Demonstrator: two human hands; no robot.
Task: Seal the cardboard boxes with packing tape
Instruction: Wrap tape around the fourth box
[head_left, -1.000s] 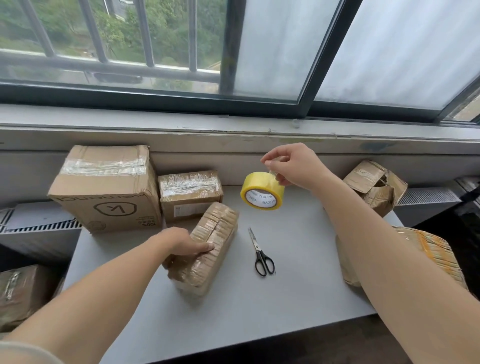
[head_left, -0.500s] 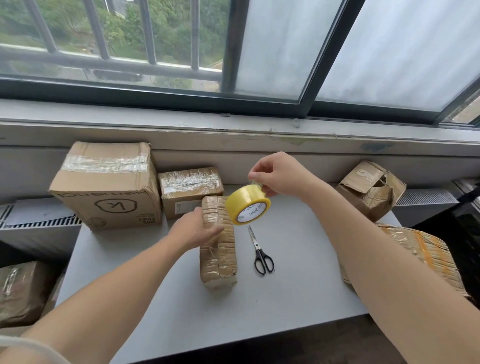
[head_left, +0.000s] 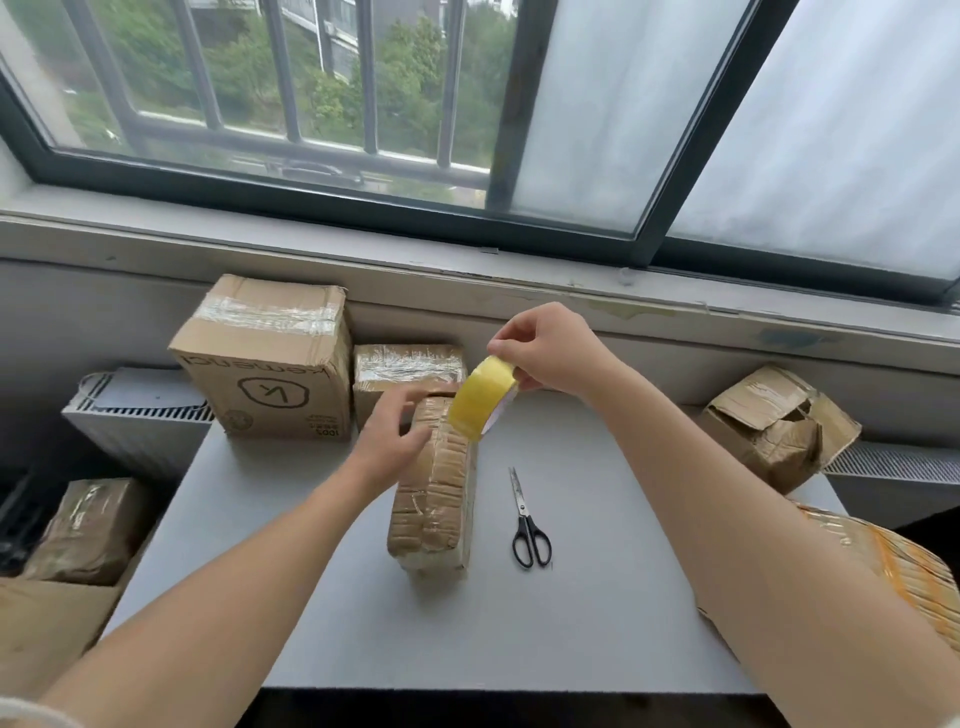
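The right hand (head_left: 550, 353) pinches the tape roll (head_left: 480, 400) above the narrow box (head_left: 434, 499) at its far edge. The left hand (head_left: 387, 439), fingers loose, is beside it.

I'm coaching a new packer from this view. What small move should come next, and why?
Probably bring the tape roll down onto the far end of the narrow box and stick the tape there. The right hand holds the roll just above that end, the left hand is open beside the box to steady it, and the scissors lie untouched on the table.
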